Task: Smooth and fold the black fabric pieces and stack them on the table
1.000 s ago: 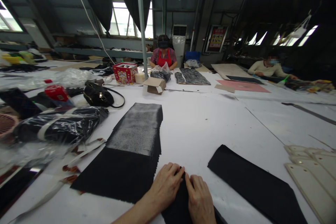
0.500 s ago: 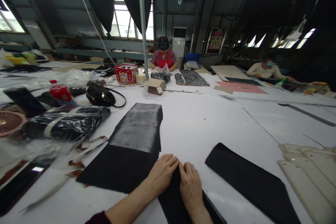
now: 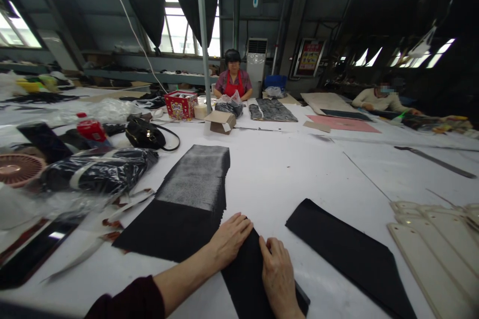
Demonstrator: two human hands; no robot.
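My left hand (image 3: pixel 229 240) lies across the top end of a long black fabric piece (image 3: pixel 245 281), fingers stretched forward and pressing it to the table. My right hand (image 3: pixel 277 275) is at the piece's right edge, thumb and curled fingers closed on it; the fingertips' grip is partly hidden. A dark bar-like edge (image 3: pixel 302 300) shows beside my right wrist. Just left lies a fanned stack of black pieces (image 3: pixel 160 229), its far part (image 3: pixel 198 174) streaked grey-white in many thin overlapping edges. A second black stack (image 3: pixel 350 254) rests to the right.
Beige panels with holes (image 3: pixel 430 254) lie at the right. On the left are a phone (image 3: pixel 41 254), a plastic-wrapped bundle (image 3: pixel 101 172), a pink fan (image 3: pixel 18 168) and a black handbag (image 3: pixel 144 134). Beyond an open carton (image 3: pixel 220 122), a person in a red apron (image 3: pixel 232 82) sits opposite.
My right hand has moved slightly right and down along the piece's edge, away from my left hand. My left hand keeps its place on the piece. The view has shifted slightly.
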